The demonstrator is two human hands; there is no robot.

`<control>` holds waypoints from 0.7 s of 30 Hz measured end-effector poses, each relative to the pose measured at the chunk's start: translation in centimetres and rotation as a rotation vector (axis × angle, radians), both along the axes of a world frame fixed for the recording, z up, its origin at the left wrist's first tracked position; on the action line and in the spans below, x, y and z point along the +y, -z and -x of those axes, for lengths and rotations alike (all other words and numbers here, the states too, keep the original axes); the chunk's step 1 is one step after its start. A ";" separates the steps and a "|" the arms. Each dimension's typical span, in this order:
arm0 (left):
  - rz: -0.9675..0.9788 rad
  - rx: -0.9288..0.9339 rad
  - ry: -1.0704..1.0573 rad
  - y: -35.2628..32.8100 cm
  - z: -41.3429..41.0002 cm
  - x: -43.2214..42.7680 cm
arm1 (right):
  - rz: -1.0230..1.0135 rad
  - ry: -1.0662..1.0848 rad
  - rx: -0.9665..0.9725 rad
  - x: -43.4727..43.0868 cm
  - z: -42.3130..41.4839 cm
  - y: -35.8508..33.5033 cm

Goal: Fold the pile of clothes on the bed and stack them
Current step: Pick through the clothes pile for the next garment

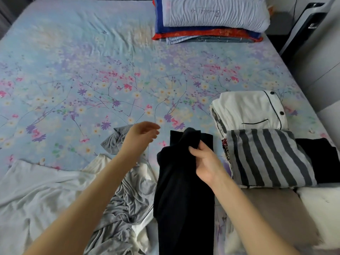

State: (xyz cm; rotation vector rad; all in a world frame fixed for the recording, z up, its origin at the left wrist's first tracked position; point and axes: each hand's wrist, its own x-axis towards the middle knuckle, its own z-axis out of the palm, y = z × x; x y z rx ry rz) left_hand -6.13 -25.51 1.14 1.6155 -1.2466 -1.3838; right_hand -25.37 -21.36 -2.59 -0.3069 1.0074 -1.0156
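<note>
The right hand [206, 162] pinches a bunched fold of the long black cloth garment [184, 190], thumb over curled fingers [193, 150], lifting it above the floral blue bed sheet [92, 70]. The left hand [141, 135] hovers with fingers loosely spread, holding nothing, over the crumpled grey jersey garment [127, 199].

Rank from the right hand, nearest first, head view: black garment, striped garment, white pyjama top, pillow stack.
1. Black garment, gripped by the right hand.
2. Striped garment, just right.
3. White pyjama top, behind that.
4. Pillow stack, bed's far end.
</note>
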 end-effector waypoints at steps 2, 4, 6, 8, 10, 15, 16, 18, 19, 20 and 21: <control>-0.089 0.012 -0.027 2.4 -0.5 -0.1 | 0.028 0.016 -0.008 -0.5 1.3 0.3; -0.184 0.050 -0.001 5.0 -0.3 -0.2 | 0.051 0.053 -0.048 -1.1 2.6 0.8; -0.239 0.059 0.026 7.3 0.3 -0.1 | 0.035 0.089 -0.048 -2.0 4.0 2.1; -0.283 0.053 0.038 9.5 0.9 0.1 | -0.050 0.087 0.068 -2.8 5.5 4.9; -0.349 0.020 0.056 11.8 1.5 0.3 | -0.195 0.047 0.250 -2.9 6.7 8.4; -0.489 -0.100 0.100 17.0 3.5 1.0 | -0.446 0.031 0.407 -2.4 8.2 14.6; -0.483 -0.119 0.113 17.6 4.0 0.9 | -0.440 0.027 0.401 -2.8 8.1 14.6; -0.397 -0.299 0.228 18.2 4.8 0.4 | -0.429 0.008 0.388 -3.9 8.0 14.5; -0.343 -0.433 0.303 18.3 5.4 0.0 | -0.429 0.006 0.378 -4.5 8.0 14.8; -0.299 -0.534 0.348 18.1 5.9 -0.4 | -0.434 0.002 0.372 -5.0 7.9 14.7; -0.279 -0.582 0.370 18.1 6.3 -0.9 | -0.437 0.004 0.352 -5.5 7.7 14.6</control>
